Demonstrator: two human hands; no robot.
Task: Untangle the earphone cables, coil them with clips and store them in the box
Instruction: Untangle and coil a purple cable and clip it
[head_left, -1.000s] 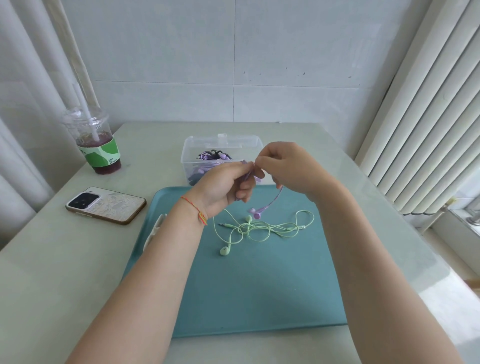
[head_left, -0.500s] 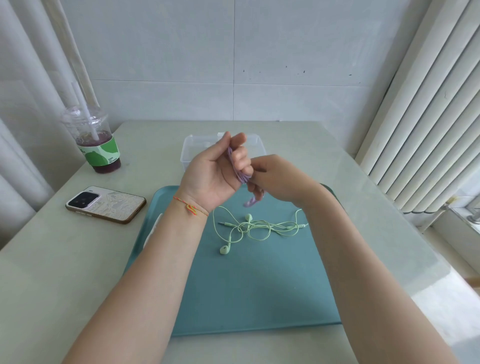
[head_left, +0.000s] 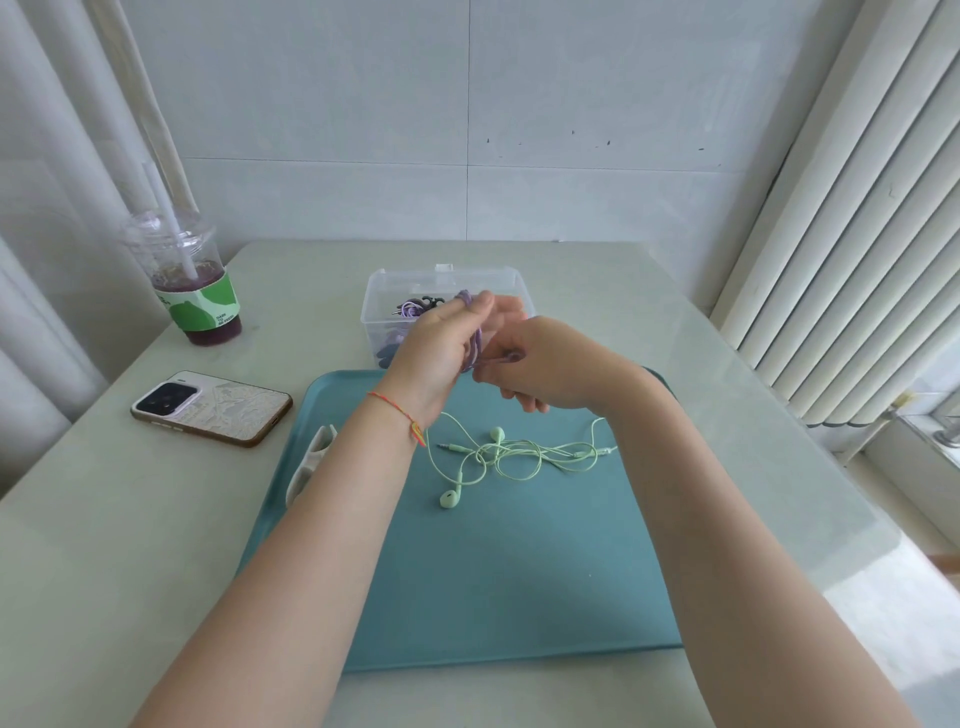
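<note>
While both hands (head_left: 441, 343) coil purple cable (head_left: 474, 343), tray's (head_left: 519, 597) near half lies open.

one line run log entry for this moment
step: coiling purple earphone cable | left hand: cable wound round fingers | right hand: pinching cable end | green earphones: tangled on tray

There is one view only, from a wide-angle camera worn on the person's head, looking forward and down across the desk (head_left: 130, 545) from its near edge toward the far edge and the tiled wall behind. It sits close: both forearms run up from the bottom corners of the frame, and the tray (head_left: 519, 597) fills the middle. The desk's far corners and left edge show; lines bend near the borders.
</note>
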